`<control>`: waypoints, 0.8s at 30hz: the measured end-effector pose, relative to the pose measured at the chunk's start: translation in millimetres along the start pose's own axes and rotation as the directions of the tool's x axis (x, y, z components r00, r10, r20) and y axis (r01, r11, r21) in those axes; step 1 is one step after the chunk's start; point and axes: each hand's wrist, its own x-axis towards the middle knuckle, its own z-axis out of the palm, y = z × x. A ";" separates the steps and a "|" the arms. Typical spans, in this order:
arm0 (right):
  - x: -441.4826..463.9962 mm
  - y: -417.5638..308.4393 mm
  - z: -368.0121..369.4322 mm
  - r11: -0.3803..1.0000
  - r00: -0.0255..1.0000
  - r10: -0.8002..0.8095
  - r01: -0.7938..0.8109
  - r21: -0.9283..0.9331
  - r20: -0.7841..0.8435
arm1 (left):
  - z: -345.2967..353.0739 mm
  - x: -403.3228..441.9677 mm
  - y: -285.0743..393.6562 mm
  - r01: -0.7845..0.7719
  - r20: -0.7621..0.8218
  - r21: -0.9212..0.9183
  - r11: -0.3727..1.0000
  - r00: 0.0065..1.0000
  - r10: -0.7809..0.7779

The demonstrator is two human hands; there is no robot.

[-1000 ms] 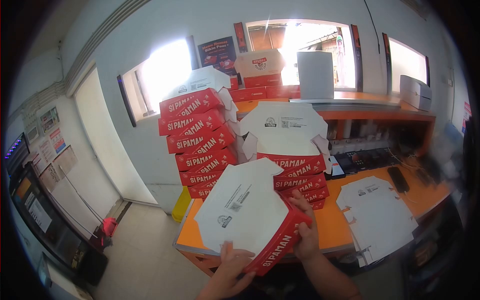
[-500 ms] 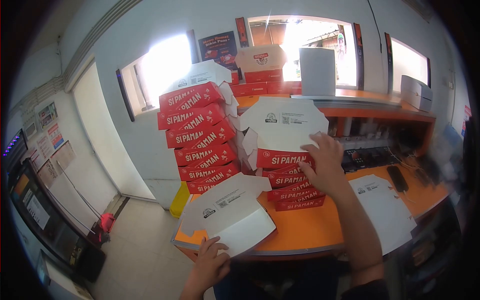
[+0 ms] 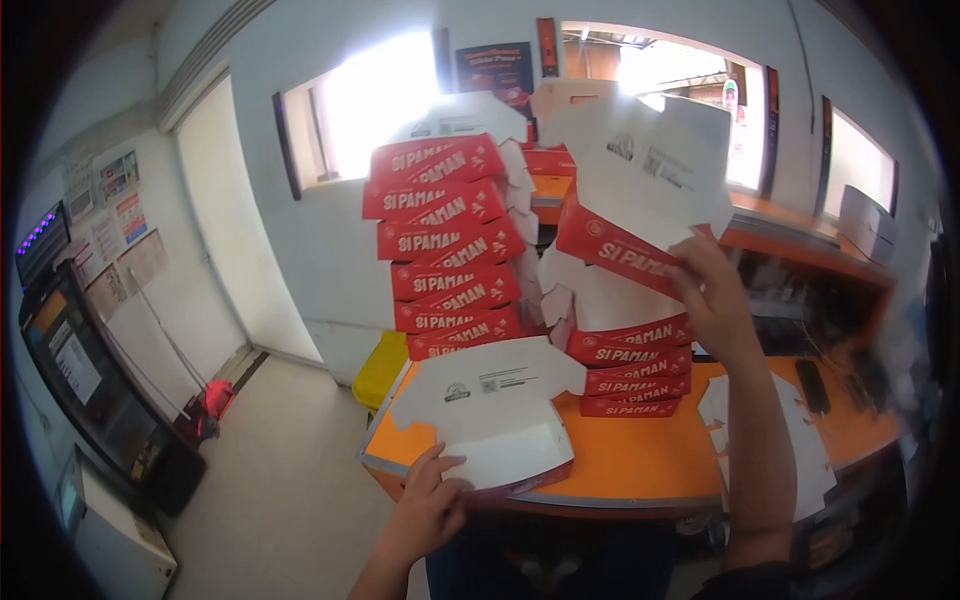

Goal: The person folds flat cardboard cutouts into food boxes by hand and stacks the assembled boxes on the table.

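Orange counter [image 3: 650, 465], w/ bare top showing btwn boxes & paper. L stack [image 3: 455, 245]: tall, nested red boxes, white lids up, "SI PAMAN" on the fronts, at counter's L end. R stack [image 3: 635, 375]: same kind, shorter, just beside it.

Held box [image 3: 640, 190]: up over R stack, tilted, R end lower than L, white lid raised behind red front panel; can't tell if its base touches the pile. Front box [image 3: 480, 380]: on counter's near edge, in front of both stacks, white interior facing up, lid leaning back twd the stacks.

Flat sheets [image 3: 808, 470]: white, on counter to the R, partly hidden behind R forearm [image 3: 760, 460].

Hands well apart. R hand [image 3: 715, 300]: raised, fingers curled, clamped on held box at R end of red panel, near lower cnr. L hand [image 3: 430, 505]: low, at front box's L side, fingers bent & part-spread, touching the L edge w/ a fingertip over the white inside; can't tell if thumb grips from below.

Smaller: yellow bin [image 3: 383, 368] beside counter's L end, nr foot of L stack; black phone-like slab [image 3: 813, 387] on counter, just past flat sheets.
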 end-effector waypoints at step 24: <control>-113.9 -112.2 74.3 0.995 0.821 -0.043 -0.014 0.096 0.569 | 32.1 -0.8 -18.3 0.112 -0.202 -0.533 0.839 0.946 -0.254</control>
